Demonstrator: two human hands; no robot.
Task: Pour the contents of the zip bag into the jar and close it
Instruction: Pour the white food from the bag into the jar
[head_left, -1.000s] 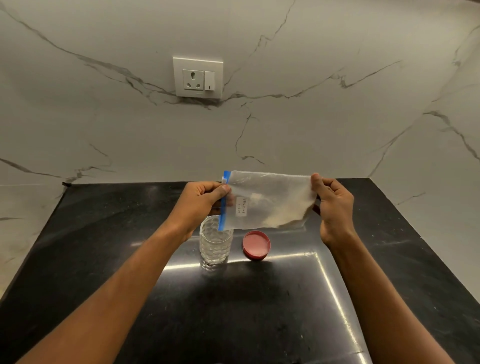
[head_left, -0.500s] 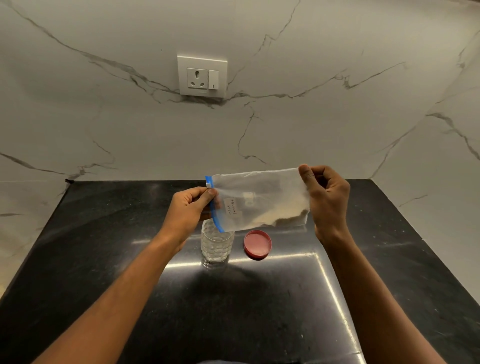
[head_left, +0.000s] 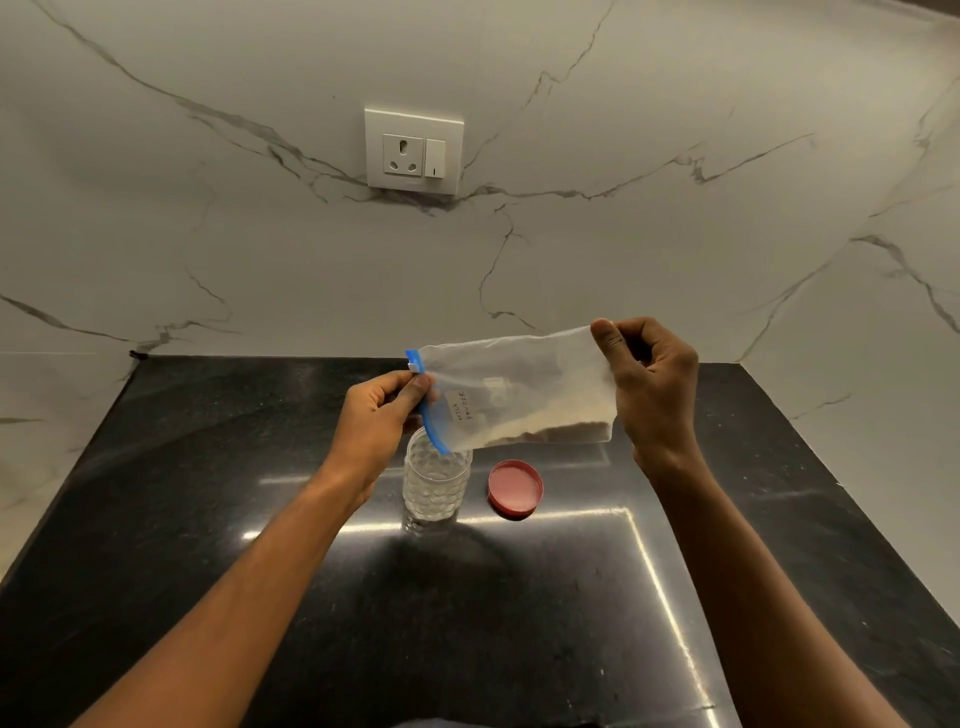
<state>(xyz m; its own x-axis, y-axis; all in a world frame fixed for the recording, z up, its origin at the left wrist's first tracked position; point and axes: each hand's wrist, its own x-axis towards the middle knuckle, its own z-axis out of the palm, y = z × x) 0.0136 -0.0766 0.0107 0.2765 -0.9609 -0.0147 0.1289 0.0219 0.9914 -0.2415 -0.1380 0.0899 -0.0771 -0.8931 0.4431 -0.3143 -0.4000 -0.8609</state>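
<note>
Countertop of polished black stone (head_left: 208, 519) fills the lower part of the view, backed by a white marble wall with grey veins (head_left: 675, 234); a white socket plate with a switch (head_left: 413, 150) is set in that wall at 12 o'clock from the hands. A clear dimpled jar without its lid (head_left: 435, 491) stands upright on the counter, and a round red lid (head_left: 515, 489) lies just beside it at 3 o'clock. A translucent zip bag with a blue zipper strip (head_left: 519, 395) is held sideways in the air above both, its blue end hanging over the jar's mouth. The left hand (head_left: 376, 421) is closed in a pinch on the blue strip. The right hand (head_left: 652, 387) is curled shut on the bag's far end, raised a little higher. Pale powder is gathered along the bag's lower edge.
</note>
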